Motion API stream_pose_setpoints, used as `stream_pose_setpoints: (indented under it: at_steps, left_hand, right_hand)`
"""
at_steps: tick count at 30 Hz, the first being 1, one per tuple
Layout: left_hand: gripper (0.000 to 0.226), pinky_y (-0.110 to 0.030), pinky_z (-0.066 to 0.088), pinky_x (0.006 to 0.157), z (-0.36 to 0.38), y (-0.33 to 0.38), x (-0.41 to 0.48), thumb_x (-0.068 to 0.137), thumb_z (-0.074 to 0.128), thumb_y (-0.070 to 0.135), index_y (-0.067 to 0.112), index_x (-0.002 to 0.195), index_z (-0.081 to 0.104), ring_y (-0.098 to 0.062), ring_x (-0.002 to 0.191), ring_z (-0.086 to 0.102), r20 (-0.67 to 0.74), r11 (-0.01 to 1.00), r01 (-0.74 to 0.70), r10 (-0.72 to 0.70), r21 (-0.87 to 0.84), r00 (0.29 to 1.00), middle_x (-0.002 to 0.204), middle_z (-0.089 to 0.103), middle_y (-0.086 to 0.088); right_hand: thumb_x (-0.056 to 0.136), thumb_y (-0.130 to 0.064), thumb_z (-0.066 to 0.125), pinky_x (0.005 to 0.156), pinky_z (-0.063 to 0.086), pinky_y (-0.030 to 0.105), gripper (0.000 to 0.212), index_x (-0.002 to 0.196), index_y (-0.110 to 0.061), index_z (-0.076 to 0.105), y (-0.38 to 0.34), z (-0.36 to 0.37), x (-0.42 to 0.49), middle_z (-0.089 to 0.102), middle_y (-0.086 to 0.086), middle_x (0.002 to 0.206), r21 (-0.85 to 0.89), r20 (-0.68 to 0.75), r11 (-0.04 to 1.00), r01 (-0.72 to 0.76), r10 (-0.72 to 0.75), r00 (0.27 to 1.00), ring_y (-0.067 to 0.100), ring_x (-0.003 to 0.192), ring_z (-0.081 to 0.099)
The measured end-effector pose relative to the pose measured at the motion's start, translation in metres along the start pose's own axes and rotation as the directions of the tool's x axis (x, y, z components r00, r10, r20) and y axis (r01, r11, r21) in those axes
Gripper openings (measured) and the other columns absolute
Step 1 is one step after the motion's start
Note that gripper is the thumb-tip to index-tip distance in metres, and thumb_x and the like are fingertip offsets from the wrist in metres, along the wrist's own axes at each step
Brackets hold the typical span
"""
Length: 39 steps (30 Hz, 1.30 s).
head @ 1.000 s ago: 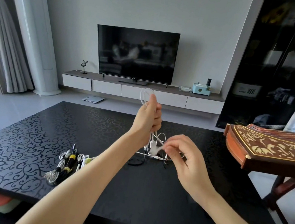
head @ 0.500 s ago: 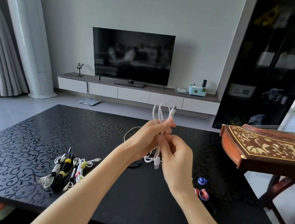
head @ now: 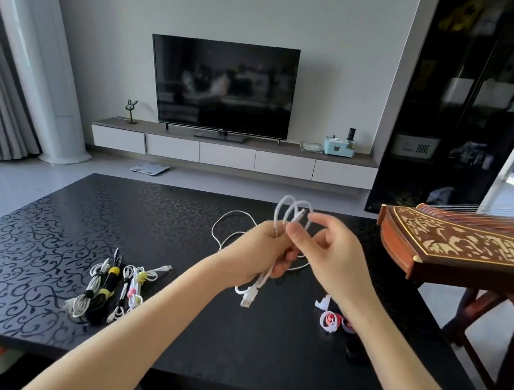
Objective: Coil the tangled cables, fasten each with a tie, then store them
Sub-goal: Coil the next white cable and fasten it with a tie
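The right forearm [head: 391, 357] partly hides the coloured ties [head: 329, 322] on the table [head: 50, 234]. The left hand [head: 254, 256] grips the looped white cable [head: 250, 295] above the table's middle, its plug dangling below, while the right hand [head: 335, 256] pinches a strand beside the loops.

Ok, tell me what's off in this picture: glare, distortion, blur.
Head view: the dark television mirrors the room; the glossy table catches pale daylight sheen on its left side; the wide-angle lens bows the white column and leans the black cabinet; the right hand is slightly smeared at the fingertips, while the white cable loops read clearly.
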State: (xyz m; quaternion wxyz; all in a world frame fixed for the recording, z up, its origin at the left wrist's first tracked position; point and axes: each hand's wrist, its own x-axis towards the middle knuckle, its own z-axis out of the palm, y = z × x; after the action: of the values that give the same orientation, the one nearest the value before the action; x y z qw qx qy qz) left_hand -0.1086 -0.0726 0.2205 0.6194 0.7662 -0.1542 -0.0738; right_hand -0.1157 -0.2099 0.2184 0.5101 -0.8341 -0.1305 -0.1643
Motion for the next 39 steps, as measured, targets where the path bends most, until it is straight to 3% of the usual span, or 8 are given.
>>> stream_pose_setpoints:
  at_steps: [7,14,20,25,28,31,36,39]
  left_hand:
    - [0.020,-0.017,0.035,0.063,0.021,-0.019,-0.008,0.101,0.035,0.020,0.017,0.085,0.047,-0.013,0.070,0.047,0.090,0.715,-0.133,0.098,0.686,0.991,0.077,0.051,0.007]
    - [0.047,-0.017,0.018,0.047,0.022,-0.038,-0.019,0.098,0.033,0.049,0.017,0.083,0.065,-0.006,0.050,0.023,0.212,0.999,-0.013,0.023,-0.047,0.977,0.060,0.034,0.012]
    - [0.036,-0.014,0.024,0.044,0.037,-0.078,-0.017,0.101,0.041,0.028,0.018,0.069,0.052,-0.003,0.044,0.029,0.146,0.988,-0.032,0.009,0.154,0.989,0.048,0.035,0.014]
    - [0.037,-0.019,0.028,0.048,0.048,-0.125,-0.018,0.099,0.040,0.032,0.026,0.063,0.044,-0.005,0.050,0.038,0.024,0.725,0.062,-0.107,0.686,0.994,0.054,0.041,0.008]
    - [0.037,-0.023,0.025,0.043,0.040,-0.142,0.001,0.098,0.041,0.022,0.020,0.061,0.045,-0.009,0.042,0.031,-0.194,0.857,0.270,-0.203,0.439,0.960,0.047,0.034,0.008]
    - [0.037,-0.018,0.017,0.036,0.032,-0.156,0.024,0.099,0.037,0.016,0.014,0.063,0.043,-0.007,0.034,0.023,-0.305,0.893,0.444,-0.442,-0.069,0.843,0.049,0.027,0.004]
    - [0.037,-0.013,0.013,0.030,0.038,-0.178,0.041,0.102,0.031,0.016,0.012,0.067,0.042,-0.004,0.028,0.018,-0.227,0.768,0.517,-0.618,-0.377,0.752,0.044,0.026,0.007]
    - [0.035,-0.014,0.013,0.030,0.045,-0.184,0.052,0.101,0.035,0.019,0.012,0.069,0.045,-0.004,0.030,0.018,-0.182,0.734,0.534,-0.645,-0.420,0.742,0.043,0.027,0.009]
  right_hand:
    - [0.079,-0.054,0.063,0.051,0.039,0.011,0.038,0.069,-0.018,0.057,0.021,-0.005,-0.001,0.062,-0.007,0.055,-0.162,0.111,0.983,0.086,-0.068,0.991,0.001,0.053,0.057]
    - [0.092,-0.021,0.059,0.040,0.023,0.022,0.036,0.068,0.005,0.050,0.047,-0.009,-0.015,0.046,0.003,0.045,0.434,0.352,0.861,-0.264,0.108,0.930,0.014,0.042,0.036]
    - [0.085,-0.029,0.060,0.035,0.025,0.017,0.031,0.062,-0.016,0.046,0.092,-0.005,-0.032,0.042,-0.002,0.044,0.577,0.647,0.521,-0.629,0.179,0.741,0.005,0.033,0.031]
    - [0.080,-0.007,0.066,0.044,0.044,0.020,0.017,0.098,-0.008,0.065,0.149,0.006,-0.071,0.060,0.010,0.068,0.520,0.732,0.264,-0.812,0.351,0.583,0.012,0.051,0.053]
    - [0.089,0.001,0.058,0.053,0.051,0.024,0.025,0.113,-0.004,0.062,0.180,0.010,-0.069,0.068,0.012,0.076,0.385,0.403,0.543,-0.747,0.629,0.665,0.015,0.059,0.060]
    - [0.091,-0.006,0.057,0.065,0.049,0.028,0.015,0.102,-0.006,0.068,0.205,0.010,-0.060,0.067,0.003,0.081,-0.148,-0.034,0.843,-0.517,0.519,0.854,0.019,0.073,0.063]
    - [0.088,-0.018,0.065,0.067,0.041,0.027,0.023,0.110,-0.016,0.066,0.234,0.021,-0.041,0.062,0.004,0.103,-0.708,0.042,0.705,-0.052,0.115,0.992,0.024,0.095,0.060]
    - [0.092,-0.026,0.060,0.066,0.034,0.026,0.027,0.118,-0.021,0.058,0.249,0.035,-0.017,0.052,0.003,0.102,-0.848,0.225,0.517,0.119,0.147,0.963,0.020,0.091,0.053]
